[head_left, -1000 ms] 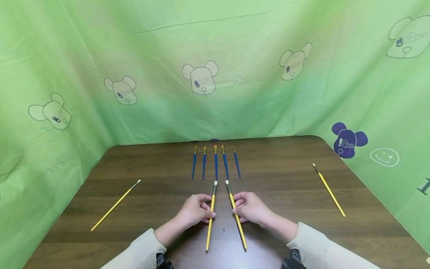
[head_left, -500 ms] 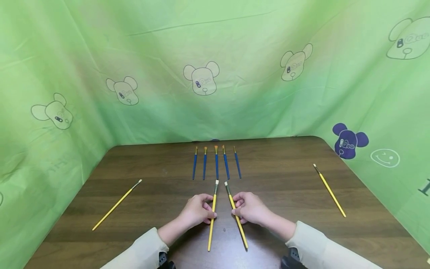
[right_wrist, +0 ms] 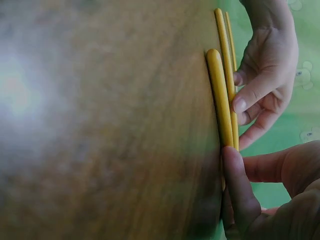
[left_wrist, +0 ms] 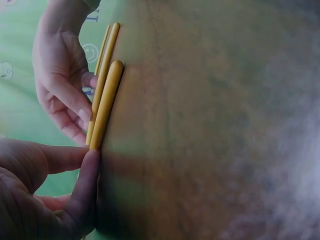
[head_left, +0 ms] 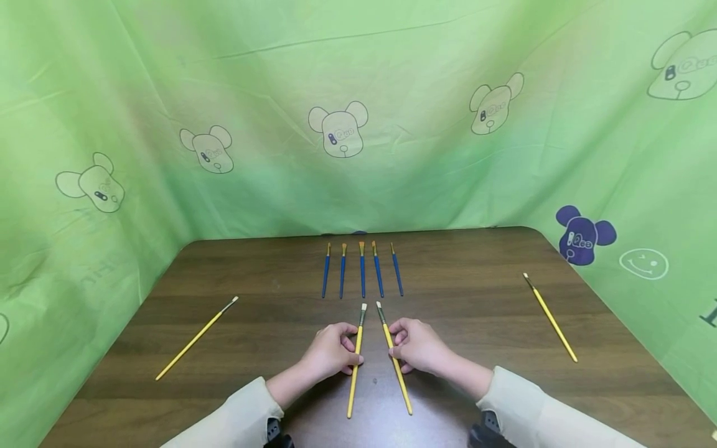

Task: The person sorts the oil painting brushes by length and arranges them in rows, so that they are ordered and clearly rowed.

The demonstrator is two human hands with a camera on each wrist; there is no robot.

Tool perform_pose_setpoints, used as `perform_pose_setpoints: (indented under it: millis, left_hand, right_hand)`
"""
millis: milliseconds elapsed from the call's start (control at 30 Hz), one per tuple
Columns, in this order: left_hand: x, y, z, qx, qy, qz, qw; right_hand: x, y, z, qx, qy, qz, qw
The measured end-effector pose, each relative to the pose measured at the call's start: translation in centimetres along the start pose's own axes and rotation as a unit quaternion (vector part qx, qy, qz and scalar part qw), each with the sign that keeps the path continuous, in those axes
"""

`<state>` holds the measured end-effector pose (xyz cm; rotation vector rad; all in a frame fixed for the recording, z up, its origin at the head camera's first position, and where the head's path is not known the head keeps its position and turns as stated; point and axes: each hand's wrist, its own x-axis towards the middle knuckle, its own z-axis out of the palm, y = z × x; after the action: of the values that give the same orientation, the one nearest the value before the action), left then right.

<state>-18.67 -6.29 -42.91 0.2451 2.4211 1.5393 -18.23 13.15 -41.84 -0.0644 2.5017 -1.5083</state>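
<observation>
Near the front middle of the table, my left hand [head_left: 332,351] pinches a yellow-handled paintbrush [head_left: 354,386] between thumb and fingers. Its pale bristles point away from me. Just to the right, my right hand [head_left: 419,345] pinches a second yellow paintbrush [head_left: 403,389], leaning the other way. The two brushes come closer together at their bristle ends but stay apart. In the left wrist view the rounded handle end [left_wrist: 110,90] shows close to the tabletop, and the right wrist view shows the other handle [right_wrist: 219,95] likewise.
Several blue-handled paintbrushes [head_left: 363,277] lie in a row at the back middle. One yellow paintbrush [head_left: 196,339] lies slanted at the left, another [head_left: 551,320] at the right. A green printed cloth [head_left: 269,174] hangs behind the wooden table [head_left: 252,267].
Both hands keep their pinch on the two yellow paintbrushes. The left brush has shifted very slightly right; the whole view has also drifted a little. The other brushes have stayed in place.
</observation>
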Motion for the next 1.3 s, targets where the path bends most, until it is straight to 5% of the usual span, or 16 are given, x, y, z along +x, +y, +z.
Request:
perform_pose_setpoints:
  millis: [567,1300]
  left_hand:
    - [0.0,-0.4,0.6,-0.033,0.027,-0.002,0.9991]
    - [-0.3,-0.5,0.9,-0.069,0.041,0.017,0.9967]
  right_hand:
    - [-0.4,0.5,0.4,0.087,0.017,0.024,0.9958]
    - [-0.4,1.1,0.6,0.110,0.026,0.004,0.9936]
